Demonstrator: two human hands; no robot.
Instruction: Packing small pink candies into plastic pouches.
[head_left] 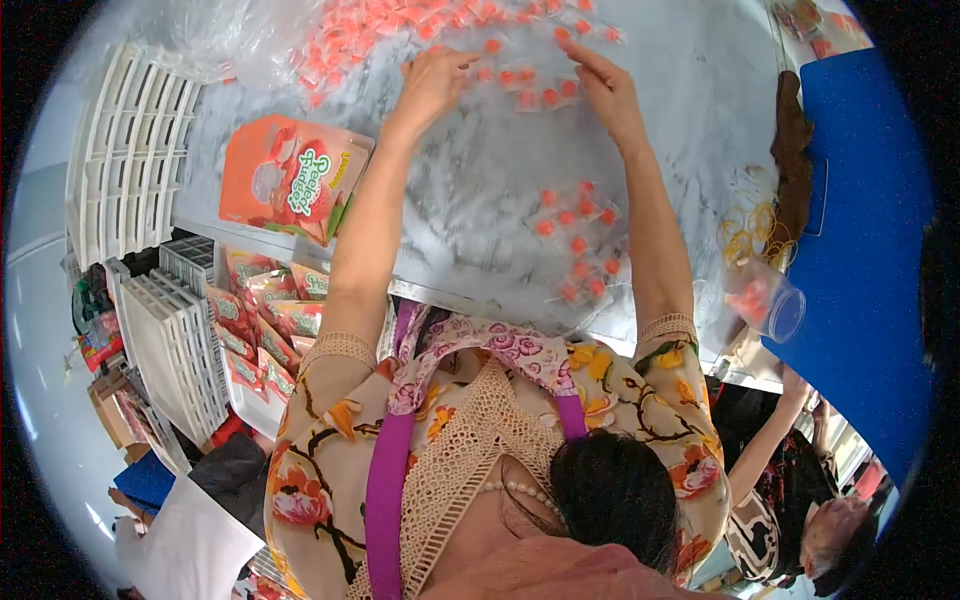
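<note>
Small red sweets in clear wrappers (527, 76) lie in a short cluster on the grey, marbled tabletop (480, 180). My left hand (432, 88) is at the left of this cluster, fingers partly bent and the index reaching toward the sweets. On the cluster's other side, my right hand (608, 92) stretches its index finger to a wrapped sweet (562, 35). Neither hand visibly holds anything. A second group of wrapped sweets (578, 240) lies nearer me, left of my right forearm. Beside my left forearm rests a flat red printed pouch (295, 178).
A large heap of wrapped sweets (370, 35) spreads along the far side, beside clear plastic film (230, 35). White crates (130, 150) stand left, with filled pouches (265, 310) below. Right are rubber bands (750, 235), a clear tub (775, 305), a blue panel (870, 250) and another person's arm (765, 440).
</note>
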